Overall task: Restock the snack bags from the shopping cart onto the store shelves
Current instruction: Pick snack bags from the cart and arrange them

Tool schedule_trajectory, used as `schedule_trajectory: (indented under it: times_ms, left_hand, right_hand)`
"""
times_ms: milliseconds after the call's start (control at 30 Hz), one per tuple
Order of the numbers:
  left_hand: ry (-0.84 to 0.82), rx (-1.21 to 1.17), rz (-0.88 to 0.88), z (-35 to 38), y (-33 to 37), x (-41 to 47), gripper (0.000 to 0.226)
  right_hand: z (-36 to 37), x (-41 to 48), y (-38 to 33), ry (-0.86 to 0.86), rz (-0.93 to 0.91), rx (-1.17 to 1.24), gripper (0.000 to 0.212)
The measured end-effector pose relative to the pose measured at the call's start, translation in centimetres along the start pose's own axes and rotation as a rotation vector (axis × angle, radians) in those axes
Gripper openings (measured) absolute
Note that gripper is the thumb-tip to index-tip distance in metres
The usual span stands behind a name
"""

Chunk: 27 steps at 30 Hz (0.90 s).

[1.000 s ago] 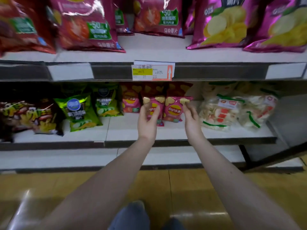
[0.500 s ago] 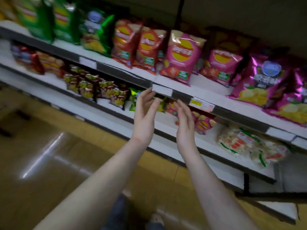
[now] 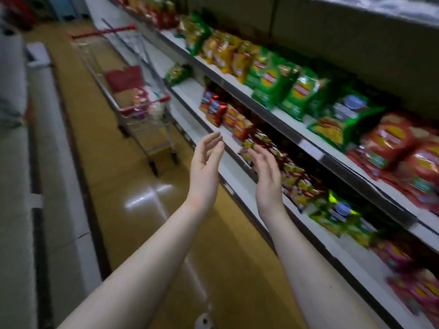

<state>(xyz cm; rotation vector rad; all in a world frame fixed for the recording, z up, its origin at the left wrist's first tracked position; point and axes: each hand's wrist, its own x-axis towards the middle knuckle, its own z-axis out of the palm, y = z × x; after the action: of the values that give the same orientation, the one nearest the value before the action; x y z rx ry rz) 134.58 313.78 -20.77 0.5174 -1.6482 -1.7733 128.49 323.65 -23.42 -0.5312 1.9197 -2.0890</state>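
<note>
cart (image 3: 147, 124): ahead-left of you in the aisle, close by the shelves (image 3: 308, 144); snack bags (image 3: 140, 98) in its basket.
shelves: along your right, w/ shelf bags (image 3: 297, 91) on upper & lower tiers.
hands: L hand (image 3: 205, 167) left of R hand (image 3: 267, 179), apart, before you.

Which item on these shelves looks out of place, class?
One green bag lies alone on the middle shelf near the cart, bare shelf separating it from the red bags. Blur hides any damage.
</note>
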Motion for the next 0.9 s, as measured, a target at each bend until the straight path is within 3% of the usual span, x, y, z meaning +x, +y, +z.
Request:
schedule_trajectory:
  times_ms: [467,900]
  left_hand:
    - [0.383,0.068,0.044,-17.3,0.0,18.4,0.024]
    - [0.491,0.110,0.018,-25.4,-2.1,41.5,0.023]
  right_hand:
    - [23.2,17.1,3.0,-0.295,0.007,0.050,0.029]
    - [39.6,38.7,7.9,-0.368,0.116,0.058,0.017]
